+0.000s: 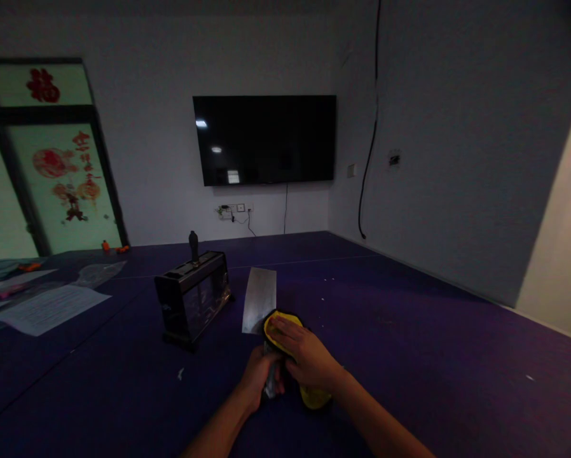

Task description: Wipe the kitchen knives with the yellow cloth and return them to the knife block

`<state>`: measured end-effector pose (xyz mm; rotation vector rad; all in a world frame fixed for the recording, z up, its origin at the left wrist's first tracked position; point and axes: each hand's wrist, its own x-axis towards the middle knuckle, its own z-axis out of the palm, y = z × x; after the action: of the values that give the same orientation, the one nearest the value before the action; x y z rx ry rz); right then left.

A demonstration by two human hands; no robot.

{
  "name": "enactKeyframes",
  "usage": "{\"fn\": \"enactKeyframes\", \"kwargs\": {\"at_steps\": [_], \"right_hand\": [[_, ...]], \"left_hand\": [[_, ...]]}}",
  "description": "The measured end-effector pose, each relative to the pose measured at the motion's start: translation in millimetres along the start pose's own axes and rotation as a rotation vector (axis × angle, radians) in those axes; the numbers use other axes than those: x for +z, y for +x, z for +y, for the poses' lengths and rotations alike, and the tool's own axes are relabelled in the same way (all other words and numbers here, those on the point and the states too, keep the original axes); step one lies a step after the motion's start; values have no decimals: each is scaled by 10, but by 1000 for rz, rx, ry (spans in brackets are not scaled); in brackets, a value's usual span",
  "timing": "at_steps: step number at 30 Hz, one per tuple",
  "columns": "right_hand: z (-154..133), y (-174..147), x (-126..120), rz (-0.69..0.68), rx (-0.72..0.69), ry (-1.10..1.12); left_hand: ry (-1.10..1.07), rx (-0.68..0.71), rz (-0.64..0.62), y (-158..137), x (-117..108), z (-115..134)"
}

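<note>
My left hand (pixel 257 376) is closed around the handle of a cleaver (pixel 261 292), whose broad, pale blade points away from me. In my right hand (pixel 311 357) is a yellow cloth (pixel 315 397) with a dark edge. The fingers press part of the cloth over the lower right of the blade, close to the handle. To the left of the blade stands a black knife block (pixel 192 299) with see-through sides and one dark handle sticking up from its top.
The purple tabletop (pixel 385 324) carries small white scraps. Printed paper (pixel 51 308) and clear plastic (pixel 99 273) lie at the left. Small orange objects (pixel 122 249) sit near the door. A television (pixel 266 140) hangs on the far wall, and a dark cable (pixel 369 159) dangles at the right.
</note>
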<state>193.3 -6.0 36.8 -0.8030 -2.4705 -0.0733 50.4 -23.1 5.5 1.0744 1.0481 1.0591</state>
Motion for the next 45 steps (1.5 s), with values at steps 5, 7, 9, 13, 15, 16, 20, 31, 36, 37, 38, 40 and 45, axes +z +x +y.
{"fn": "enactKeyframes", "kwargs": {"at_steps": [5, 7, 9, 13, 15, 16, 20, 31, 36, 37, 38, 40, 45], "right_hand": [[75, 11, 101, 102, 43, -70], [120, 4, 120, 169, 69, -117], [177, -16, 126, 285, 123, -185], [276, -67, 87, 505, 206, -324], [292, -80, 57, 537, 187, -372], [291, -80, 46, 531, 168, -388], [253, -52, 43, 424, 79, -389], [165, -1, 96, 196, 22, -204], [155, -5, 143, 227, 18, -164], [153, -6, 145, 230, 21, -155], [150, -7, 148, 231, 24, -146], [150, -6, 157, 230, 34, -132], [183, 3, 234, 220, 6, -95]], "left_hand": [[5, -34, -55, 27, -32, 28], [12, -40, -77, 24, -30, 32], [26, -45, -98, 18, -29, 30], [53, -55, -147, 9, -34, 15], [61, -60, -168, 11, -42, 4], [63, -60, -175, 13, -46, -2], [66, -53, -185, 27, -54, -21], [65, -25, -163, 26, -47, -2], [61, -20, -135, 17, -36, 7], [62, -21, -131, 15, -35, 10], [62, -22, -126, 13, -34, 14], [62, -26, -118, 10, -31, 24], [52, -25, -107, -5, -24, 46]]}}
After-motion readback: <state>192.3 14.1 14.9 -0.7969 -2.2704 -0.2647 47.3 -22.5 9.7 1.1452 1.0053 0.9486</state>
